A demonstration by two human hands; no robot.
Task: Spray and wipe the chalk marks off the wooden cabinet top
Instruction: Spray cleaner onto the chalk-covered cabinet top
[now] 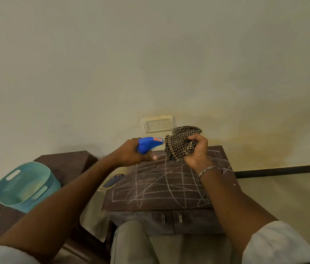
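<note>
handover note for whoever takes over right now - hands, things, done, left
Left hand grips the spray bottle over the back of the cabinet top.
Right hand grips the bunched checked cloth, held off the surface.
Done: both tools in hand; no wiped patch shows.
Left: spray the chalk marks, which cover the top, then wipe them off.

spray bottle (pixel 149 144) red label, print unreadable, no legible text

We get free approach from above onto the cabinet top (pixel 161 189); wall (pixel 150 63) closes its far edge, basket (pixel 52 187) sits well left.
</note>
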